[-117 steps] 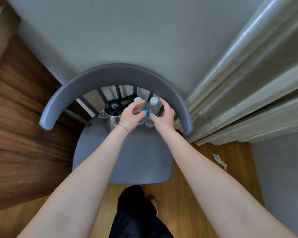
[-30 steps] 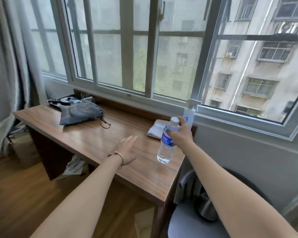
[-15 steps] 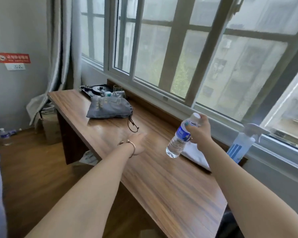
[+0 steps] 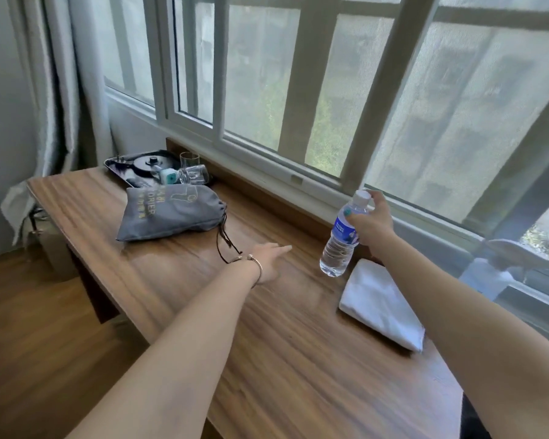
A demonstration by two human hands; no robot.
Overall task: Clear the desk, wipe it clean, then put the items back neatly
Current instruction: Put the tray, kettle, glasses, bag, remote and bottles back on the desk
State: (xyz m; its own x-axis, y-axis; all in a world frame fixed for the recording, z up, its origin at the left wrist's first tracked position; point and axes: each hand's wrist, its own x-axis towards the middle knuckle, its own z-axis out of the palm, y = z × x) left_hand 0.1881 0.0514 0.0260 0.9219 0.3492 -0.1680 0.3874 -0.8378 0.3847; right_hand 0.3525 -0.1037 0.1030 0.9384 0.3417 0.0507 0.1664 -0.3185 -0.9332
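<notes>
My right hand (image 4: pixel 370 224) grips the water bottle (image 4: pixel 341 237) near its neck, fingers wrapped, held tilted above the bench (image 4: pixel 298 359) beside the cloth (image 4: pixel 381 304), prob. for setting down. Left hand (image 4: pixel 271 261) hovers flat, fingers straight, holding nothing.

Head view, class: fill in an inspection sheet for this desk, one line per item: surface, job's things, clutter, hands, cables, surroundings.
Surface: wooden desk, with a glossy sheen.
Job's things: water bottle held tilted above the desk; folded white cloth lies on the desk near the window; grey drawstring bag lies flat; black tray with glasses at the far end.
Clutter: spray bottle, blurred, by the sill.
Hands: right hand grips the water bottle near its top; left hand open, fingers straight over the desk.
Cables: nothing seen; only the bag's drawstring.
Surroundings: window, curtain, wooden floor.
</notes>
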